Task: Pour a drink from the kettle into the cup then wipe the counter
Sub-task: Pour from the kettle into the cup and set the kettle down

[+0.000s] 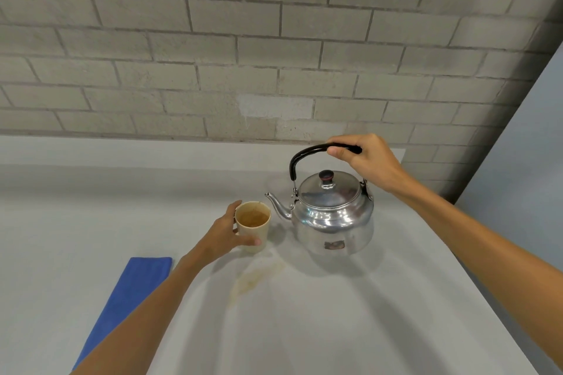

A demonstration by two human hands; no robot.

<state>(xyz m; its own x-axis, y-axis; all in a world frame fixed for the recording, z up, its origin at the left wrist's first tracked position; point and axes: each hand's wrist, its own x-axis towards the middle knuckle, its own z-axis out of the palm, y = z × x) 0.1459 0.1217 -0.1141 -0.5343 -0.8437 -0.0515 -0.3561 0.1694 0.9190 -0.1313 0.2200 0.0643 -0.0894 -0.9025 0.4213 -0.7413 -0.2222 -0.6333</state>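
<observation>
A shiny metal kettle stands upright on the pale counter, its spout pointing left toward a beige cup. My right hand is closed around the kettle's black arched handle from above. My left hand wraps the cup from its left side, thumb across the front. The cup stands on the counter and holds brownish liquid. A brownish spill streaks the counter just in front of the cup. A folded blue cloth lies at the lower left.
A grey brick wall rises behind the counter. The counter's right edge runs diagonally toward the lower right, with a pale floor or wall beyond it.
</observation>
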